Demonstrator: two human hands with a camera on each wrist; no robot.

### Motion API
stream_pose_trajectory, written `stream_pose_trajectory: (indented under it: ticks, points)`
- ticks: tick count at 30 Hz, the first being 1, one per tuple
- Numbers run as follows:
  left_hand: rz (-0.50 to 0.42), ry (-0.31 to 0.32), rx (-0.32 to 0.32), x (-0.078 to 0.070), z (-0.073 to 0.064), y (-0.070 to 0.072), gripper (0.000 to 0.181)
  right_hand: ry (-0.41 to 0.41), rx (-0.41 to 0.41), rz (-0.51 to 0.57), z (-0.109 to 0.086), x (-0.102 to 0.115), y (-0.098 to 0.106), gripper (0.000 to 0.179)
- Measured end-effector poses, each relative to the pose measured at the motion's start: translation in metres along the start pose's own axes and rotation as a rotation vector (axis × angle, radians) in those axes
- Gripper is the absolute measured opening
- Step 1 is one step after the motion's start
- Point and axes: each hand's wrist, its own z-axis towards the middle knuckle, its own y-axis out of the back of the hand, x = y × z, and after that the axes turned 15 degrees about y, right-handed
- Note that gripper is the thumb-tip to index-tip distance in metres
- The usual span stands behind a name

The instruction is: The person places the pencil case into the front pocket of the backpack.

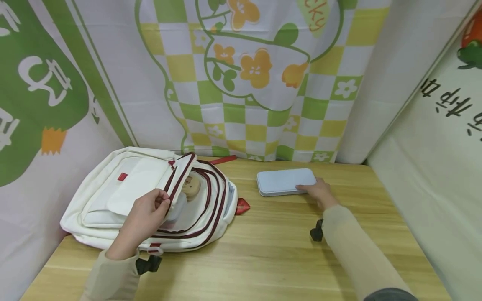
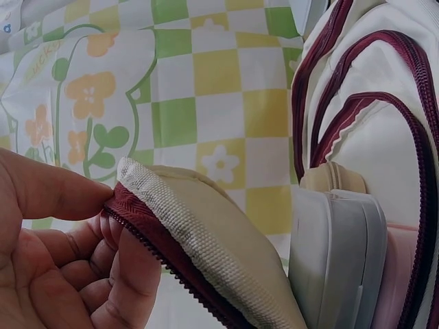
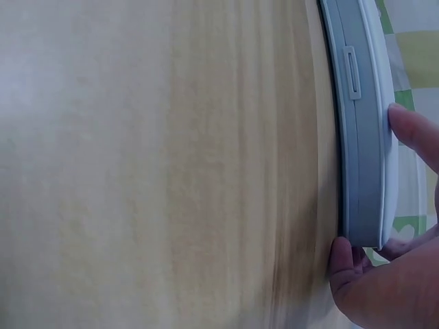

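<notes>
A white backpack [image 1: 101,196] with dark red zips lies on the left of the table, its front compartment unzipped. My left hand [image 1: 144,215] pinches the zipped edge of its flap [image 2: 206,253] between thumb and fingers, lifting it away from the opening. Inside show a round tan item [image 1: 191,187], a grey-white box [image 2: 336,253] and something pink [image 2: 399,274]. At the back right, my right hand [image 1: 319,193] grips the right end of a light blue pencil case [image 1: 282,179]. The thumb is on its top, and fingers curl at the end, low by the table.
The wooden table [image 1: 263,251] ends at a checked, flower-printed curtain [image 1: 252,83] behind. White printed cloth [image 1: 433,167] hangs along the right side. A red strap [image 1: 223,159] and a red tab [image 1: 242,206] stick out from the backpack's right side.
</notes>
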Motion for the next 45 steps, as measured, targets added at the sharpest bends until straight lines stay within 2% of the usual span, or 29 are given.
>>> stream_pose_trajectory:
  ticks: [6, 12, 19, 23, 27, 34, 45]
  points:
    - [0.006, 0.013, 0.007, 0.001, -0.001, 0.000, 0.006, 0.015, -0.031, 0.081, -0.004, -0.001, -0.003, 0.103]
    - [0.008, 0.002, 0.007, 0.001, -0.001, 0.000, 0.006, 0.030, -0.031, 0.119, -0.005, -0.003, -0.004, 0.098]
    - [0.004, -0.002, 0.009, -0.001, -0.001, 0.000, 0.006, 0.066, -0.043, 0.107, -0.011, 0.000, 0.005, 0.073]
    - [0.003, -0.006, 0.009, 0.000, 0.000, 0.000, 0.005, 0.051, -0.072, 0.157, -0.014, 0.003, 0.008, 0.058]
    - [0.001, -0.012, 0.007, 0.000, 0.000, 0.000, 0.005, 0.048, -0.079, 0.203, -0.015, 0.001, 0.011, 0.052]
    - [0.006, -0.014, 0.004, -0.001, 0.000, 0.000, 0.005, 0.075, -0.012, 0.426, -0.014, -0.007, 0.018, 0.054]
    - [0.009, -0.017, 0.018, 0.000, 0.000, -0.001, 0.006, 0.068, 0.171, 0.555, -0.025, -0.003, 0.030, 0.061]
